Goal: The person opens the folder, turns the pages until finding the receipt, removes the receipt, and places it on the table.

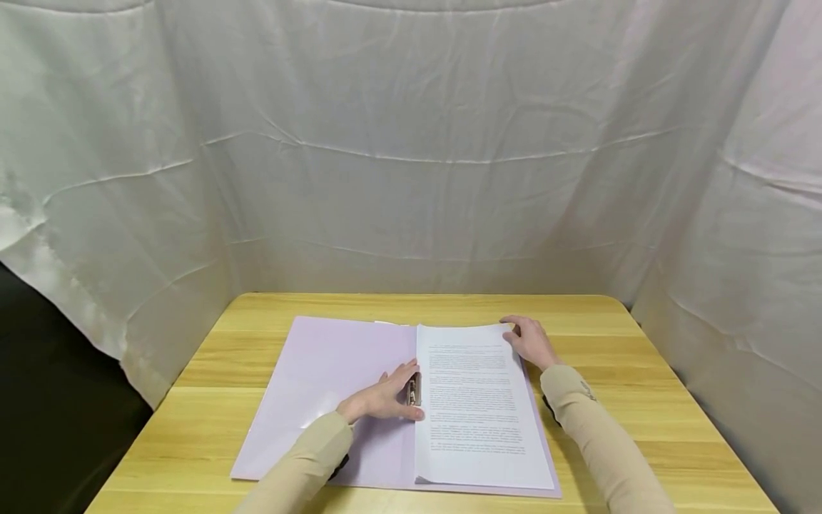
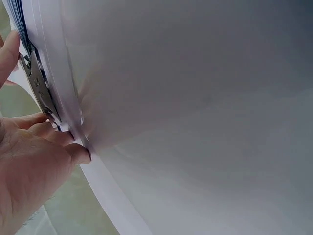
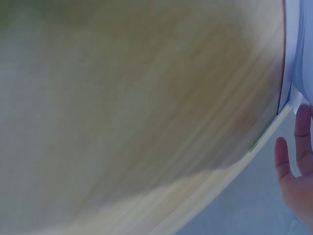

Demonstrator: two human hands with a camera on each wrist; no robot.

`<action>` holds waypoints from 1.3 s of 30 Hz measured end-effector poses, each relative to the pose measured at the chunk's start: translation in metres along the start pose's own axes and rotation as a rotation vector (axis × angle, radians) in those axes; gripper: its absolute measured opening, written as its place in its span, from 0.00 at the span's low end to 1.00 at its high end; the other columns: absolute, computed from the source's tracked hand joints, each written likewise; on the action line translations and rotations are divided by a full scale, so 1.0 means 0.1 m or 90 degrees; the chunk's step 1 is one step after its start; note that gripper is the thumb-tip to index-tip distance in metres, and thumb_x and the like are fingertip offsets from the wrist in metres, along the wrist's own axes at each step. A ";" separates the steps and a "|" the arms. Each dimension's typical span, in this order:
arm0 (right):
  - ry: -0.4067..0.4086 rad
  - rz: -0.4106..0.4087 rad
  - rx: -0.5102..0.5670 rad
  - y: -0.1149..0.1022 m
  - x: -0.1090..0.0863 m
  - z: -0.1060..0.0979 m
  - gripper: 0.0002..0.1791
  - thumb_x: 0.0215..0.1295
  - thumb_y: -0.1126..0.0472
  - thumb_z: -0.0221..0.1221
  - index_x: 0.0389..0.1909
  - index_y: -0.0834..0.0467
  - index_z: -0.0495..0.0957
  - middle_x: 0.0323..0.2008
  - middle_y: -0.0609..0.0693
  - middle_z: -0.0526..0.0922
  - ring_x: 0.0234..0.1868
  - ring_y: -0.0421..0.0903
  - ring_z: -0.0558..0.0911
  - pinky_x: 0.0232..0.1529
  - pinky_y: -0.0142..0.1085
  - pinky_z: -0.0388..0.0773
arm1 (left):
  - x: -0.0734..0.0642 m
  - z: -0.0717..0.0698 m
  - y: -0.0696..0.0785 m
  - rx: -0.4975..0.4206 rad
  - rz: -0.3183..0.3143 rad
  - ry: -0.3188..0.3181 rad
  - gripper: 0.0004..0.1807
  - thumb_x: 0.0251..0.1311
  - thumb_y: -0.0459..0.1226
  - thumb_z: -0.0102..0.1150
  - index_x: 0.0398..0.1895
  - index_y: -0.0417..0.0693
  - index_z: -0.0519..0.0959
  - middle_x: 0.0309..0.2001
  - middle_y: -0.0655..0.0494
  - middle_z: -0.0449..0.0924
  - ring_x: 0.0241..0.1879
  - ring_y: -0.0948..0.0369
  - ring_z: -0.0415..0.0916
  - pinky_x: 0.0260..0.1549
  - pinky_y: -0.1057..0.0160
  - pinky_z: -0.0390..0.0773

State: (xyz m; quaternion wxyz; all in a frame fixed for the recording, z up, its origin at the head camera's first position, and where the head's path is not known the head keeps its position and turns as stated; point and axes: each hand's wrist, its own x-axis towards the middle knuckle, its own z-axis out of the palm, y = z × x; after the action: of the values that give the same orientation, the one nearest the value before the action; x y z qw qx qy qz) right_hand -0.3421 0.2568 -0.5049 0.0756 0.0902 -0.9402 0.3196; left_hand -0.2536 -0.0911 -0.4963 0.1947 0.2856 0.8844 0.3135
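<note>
A lilac folder (image 1: pixel 340 378) lies spread open on the table, with a stack of printed paper (image 1: pixel 475 400) over its right side. A metal clip (image 1: pixel 414 391) sits at the fold, along the stack's left edge. My left hand (image 1: pixel 385 397) reaches around this clip, fingers extended above it and thumb at the paper's edge below. In the left wrist view the metal clip (image 2: pixel 40 88) shows between thumb and fingers. My right hand (image 1: pixel 531 343) touches the stack's top right corner. Its fingers look fairly straight in the right wrist view, partly cut off by the frame.
The wooden table (image 1: pixel 212 378) extends around the folder on both sides. Pale grey curtains (image 1: pixel 411 178) hang behind it and at the sides. A dark area (image 1: pixel 51 400) shows at the lower left, below the curtain.
</note>
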 end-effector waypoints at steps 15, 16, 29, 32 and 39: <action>0.019 -0.062 -0.127 -0.02 -0.02 -0.02 0.12 0.70 0.64 0.59 0.52 0.56 0.78 0.29 0.53 0.82 0.26 0.46 0.73 0.26 0.35 0.64 | 0.00 0.00 0.01 0.002 -0.012 -0.005 0.54 0.60 0.48 0.68 0.79 0.35 0.47 0.82 0.38 0.40 0.81 0.38 0.39 0.77 0.32 0.38; 0.022 -0.064 -0.131 -0.02 -0.02 -0.02 0.10 0.71 0.64 0.58 0.51 0.56 0.78 0.29 0.53 0.82 0.25 0.46 0.73 0.26 0.35 0.64 | 0.00 0.00 0.01 0.005 -0.010 -0.004 0.54 0.60 0.47 0.68 0.79 0.34 0.47 0.82 0.38 0.40 0.81 0.38 0.39 0.77 0.31 0.39; 0.049 -0.035 -0.022 -0.02 -0.03 0.04 0.06 0.72 0.64 0.57 0.42 0.63 0.78 0.49 0.64 0.81 0.47 0.61 0.79 0.51 0.55 0.77 | 0.00 0.01 0.01 -0.005 -0.011 -0.003 0.54 0.60 0.47 0.68 0.79 0.33 0.47 0.82 0.39 0.39 0.81 0.39 0.39 0.77 0.32 0.38; 0.028 -0.028 0.064 -0.04 -0.03 0.05 0.10 0.73 0.64 0.57 0.47 0.67 0.78 0.49 0.66 0.83 0.51 0.62 0.81 0.55 0.56 0.78 | -0.01 0.01 0.01 -0.003 -0.011 0.000 0.54 0.60 0.47 0.68 0.79 0.33 0.47 0.82 0.38 0.40 0.81 0.39 0.39 0.77 0.32 0.38; -0.071 -0.045 0.160 -0.13 -0.09 0.00 0.28 0.74 0.63 0.54 0.70 0.72 0.64 0.69 0.73 0.68 0.68 0.70 0.72 0.70 0.61 0.68 | 0.01 0.01 -0.01 -0.004 -0.007 0.001 0.54 0.60 0.48 0.67 0.79 0.33 0.46 0.82 0.38 0.39 0.81 0.39 0.39 0.77 0.32 0.39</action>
State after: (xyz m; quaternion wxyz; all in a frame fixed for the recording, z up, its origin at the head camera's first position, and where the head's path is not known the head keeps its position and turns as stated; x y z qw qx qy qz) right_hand -0.3308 0.2477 -0.4984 0.0222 0.1496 -0.8917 0.4266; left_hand -0.2544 -0.0909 -0.4976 0.1965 0.2796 0.8853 0.3155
